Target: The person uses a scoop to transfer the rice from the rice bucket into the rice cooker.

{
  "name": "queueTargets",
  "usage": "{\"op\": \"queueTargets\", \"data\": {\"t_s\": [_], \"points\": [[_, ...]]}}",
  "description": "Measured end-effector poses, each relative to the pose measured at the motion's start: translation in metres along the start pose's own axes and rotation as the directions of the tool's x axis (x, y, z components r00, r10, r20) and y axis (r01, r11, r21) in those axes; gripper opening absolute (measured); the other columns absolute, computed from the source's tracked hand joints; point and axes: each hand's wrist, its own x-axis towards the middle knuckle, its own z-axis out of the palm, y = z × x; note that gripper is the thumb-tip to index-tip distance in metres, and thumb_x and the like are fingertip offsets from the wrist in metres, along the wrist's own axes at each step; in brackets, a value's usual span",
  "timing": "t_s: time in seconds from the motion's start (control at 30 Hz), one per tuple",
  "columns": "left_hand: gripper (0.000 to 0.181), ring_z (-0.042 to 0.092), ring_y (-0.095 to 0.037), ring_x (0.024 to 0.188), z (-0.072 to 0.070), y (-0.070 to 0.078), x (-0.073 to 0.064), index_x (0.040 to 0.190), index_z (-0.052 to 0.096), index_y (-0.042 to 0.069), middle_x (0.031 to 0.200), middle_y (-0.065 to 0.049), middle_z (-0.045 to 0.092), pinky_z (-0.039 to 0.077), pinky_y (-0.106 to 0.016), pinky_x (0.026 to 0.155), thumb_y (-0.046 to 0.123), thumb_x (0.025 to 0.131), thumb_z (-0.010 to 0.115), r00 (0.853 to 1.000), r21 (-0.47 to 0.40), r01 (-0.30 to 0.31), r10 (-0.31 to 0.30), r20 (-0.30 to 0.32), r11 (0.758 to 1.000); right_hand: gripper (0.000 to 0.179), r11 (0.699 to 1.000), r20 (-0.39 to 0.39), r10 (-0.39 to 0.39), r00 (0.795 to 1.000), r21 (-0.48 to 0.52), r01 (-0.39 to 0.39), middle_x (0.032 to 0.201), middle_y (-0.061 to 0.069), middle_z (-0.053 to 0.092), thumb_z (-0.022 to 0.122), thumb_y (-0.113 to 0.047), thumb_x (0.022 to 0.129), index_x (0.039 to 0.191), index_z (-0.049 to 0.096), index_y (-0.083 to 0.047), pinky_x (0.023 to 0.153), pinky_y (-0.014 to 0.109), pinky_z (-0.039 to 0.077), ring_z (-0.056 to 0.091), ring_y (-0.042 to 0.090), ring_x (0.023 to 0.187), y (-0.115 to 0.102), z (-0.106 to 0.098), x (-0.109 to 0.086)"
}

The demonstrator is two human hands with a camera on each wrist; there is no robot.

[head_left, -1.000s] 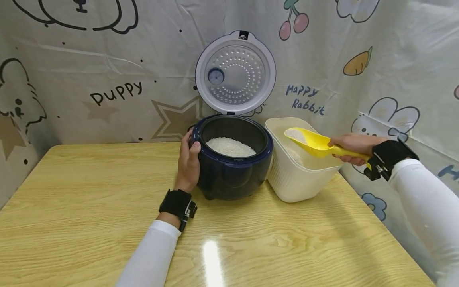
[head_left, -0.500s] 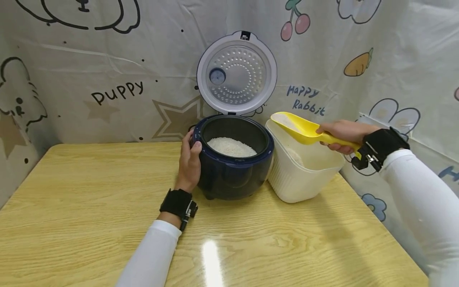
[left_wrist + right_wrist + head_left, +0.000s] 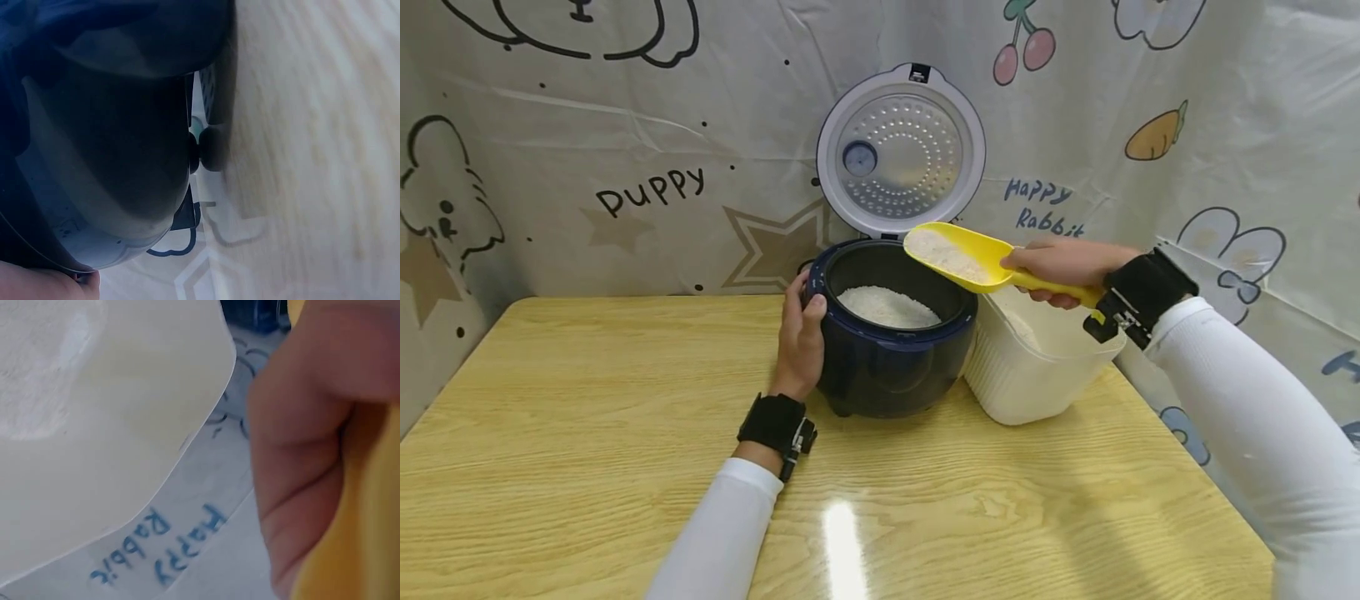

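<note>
A dark blue rice cooker stands on the table with its lid raised and white rice in its pot. My left hand holds the cooker's left side, thumb toward the front just under the rim. In my right hand is the handle of a yellow scoop. The scoop carries rice and hangs over the right back part of the pot's opening, tilted slightly. In the right wrist view, curled fingers wrap the yellow handle.
A cream ribbed bin stands right beside the cooker, with rice at its bottom. The wooden table ends at a right edge near the bin. A printed curtain hangs close behind the cooker.
My right hand has carried the filled scoop leftward and up, from over the bin to over the cooker's opening. My left hand keeps its place on the cooker.
</note>
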Motion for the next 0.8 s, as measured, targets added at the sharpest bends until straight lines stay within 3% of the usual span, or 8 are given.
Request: {"op": "queueTargets", "data": {"t_s": [0.2,0.33,0.47,0.57,0.8], "points": [[0.078,0.04,-0.028,0.144,0.0,0.001,0.0,0.161,0.029,0.018,0.163,-0.014,0.035,0.03,-0.052,0.125,0.054,0.093,0.042,1.0,-0.012,-0.002,0.002,-0.004,1.0,0.048,0.97,-0.107,-0.141,0.984,-0.215,0.115,0.066,-0.001,0.05,0.04,-0.048,0.108,0.097,0.065,-0.01,0.054,0.029,0.04,0.046,0.017,0.053,-0.022,0.013,0.011],[0.079,0.04,-0.027,0.144,0.001,0.001,0.0,0.161,0.029,0.018,0.163,-0.014,0.035,0.03,-0.052,0.125,0.055,0.092,0.042,1.0,-0.009,0.001,-0.001,-0.005,1.0,0.046,0.938,-0.17,-0.194,0.966,-0.322,0.132,0.062,0.0,0.05,0.042,-0.046,0.108,0.092,0.066,-0.009,0.056,0.032,0.038,0.047,0.018,0.051,-0.03,0.021,0.016],[0.079,0.04,-0.027,0.145,0.002,0.001,-0.001,0.161,0.029,0.018,0.164,-0.013,0.035,0.03,-0.052,0.125,0.056,0.092,0.042,1.0,-0.007,0.0,0.0,-0.006,1.0,0.042,0.923,-0.241,-0.225,0.944,-0.363,0.127,0.064,0.001,0.052,0.048,-0.048,0.105,0.1,0.068,-0.011,0.054,0.031,0.036,0.05,0.02,0.054,-0.033,0.028,0.019],[0.079,0.04,-0.028,0.145,0.002,0.002,-0.001,0.161,0.029,0.019,0.164,-0.013,0.035,0.029,-0.052,0.126,0.056,0.092,0.041,1.0,-0.001,0.004,-0.004,-0.004,1.0,0.038,0.911,-0.295,-0.267,0.917,-0.388,0.141,0.067,0.002,0.055,0.055,-0.049,0.102,0.104,0.07,-0.015,0.053,0.03,0.039,0.053,0.02,0.055,-0.034,0.034,0.021],[0.082,0.04,-0.032,0.144,0.001,0.001,-0.001,0.162,0.026,0.016,0.165,-0.013,0.033,0.028,-0.057,0.125,0.057,0.093,0.04,1.0,0.008,0.018,-0.018,0.003,1.0,0.035,0.858,-0.404,-0.404,0.821,-0.478,0.187,0.069,0.0,0.053,0.069,-0.047,0.094,0.093,0.069,-0.013,0.06,0.029,0.037,0.051,0.017,0.061,-0.04,0.044,0.026]]}}
